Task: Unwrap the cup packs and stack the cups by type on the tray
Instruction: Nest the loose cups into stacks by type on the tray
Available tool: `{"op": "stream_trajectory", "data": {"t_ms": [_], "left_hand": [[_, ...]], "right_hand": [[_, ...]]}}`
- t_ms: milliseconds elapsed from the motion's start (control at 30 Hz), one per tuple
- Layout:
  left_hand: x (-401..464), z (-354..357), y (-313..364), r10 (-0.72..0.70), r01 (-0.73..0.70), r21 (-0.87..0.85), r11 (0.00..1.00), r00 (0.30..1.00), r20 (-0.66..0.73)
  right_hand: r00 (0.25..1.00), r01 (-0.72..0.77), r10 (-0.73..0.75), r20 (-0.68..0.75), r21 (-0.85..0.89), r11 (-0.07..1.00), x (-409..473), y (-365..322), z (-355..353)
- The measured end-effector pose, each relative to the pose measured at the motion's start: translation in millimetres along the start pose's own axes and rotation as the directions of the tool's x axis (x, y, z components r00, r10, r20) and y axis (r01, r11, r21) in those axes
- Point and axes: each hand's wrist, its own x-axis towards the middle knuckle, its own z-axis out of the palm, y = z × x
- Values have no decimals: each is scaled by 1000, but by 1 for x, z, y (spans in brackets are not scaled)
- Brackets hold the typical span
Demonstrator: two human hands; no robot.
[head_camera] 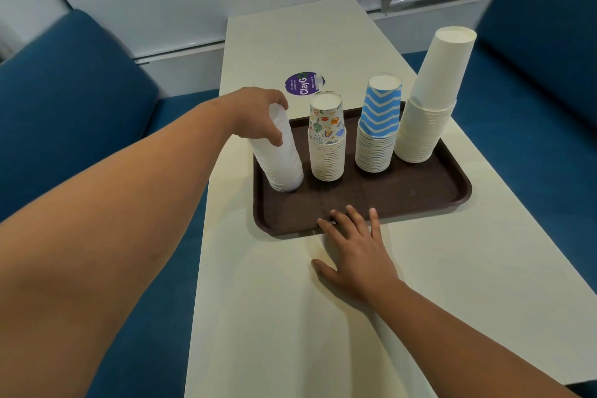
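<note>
Blue sofa seats [74, 81] sit on both sides of a long cream table [290, 317], with pale wall panels behind. On the table lies a dark brown tray [420, 197].

At the far left of the tray, the left hand [258, 116] curls its fingers round the top of a stack of clear plastic cups [277, 155]. That stack leans over to the left, and the hand hides its top.

Next stands a stack of paper cups with small coloured drawings [327, 142]. Then comes a stack of blue and white zigzag cups [378, 126]. Last is a tall stack of plain white paper cups [429, 107] at the right end. All the cups are upside down.

Behind the tray a round purple sticker [302, 85] says "ClayG"; its small words are too tiny to read.

Near the front, the right hand [355, 252] lies flat and open on the table, fingertips touching the tray's front rim.
</note>
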Motion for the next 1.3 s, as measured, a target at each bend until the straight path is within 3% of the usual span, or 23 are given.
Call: {"op": "stream_trajectory", "data": {"t_ms": [700,967,1167,1300], "left_hand": [[5,-3,-6,3,-3,-28,1000,1000,-1],[-38,-8,4,32,-22,46,999,973,-227],[-126,50,42,-11,-18,-54,998,869,-494],[-205,113,65,-144,63,-197,978,891,-431]], "right_hand": [[1000,2,-2,13,-37,999,-1,2,0],[997,65,-64,43,-20,998,-21,8,-8],[980,135,-148,133,105,985,-65,20,-19],[951,223,-248,184,146,964,-97,22,-33]]}}
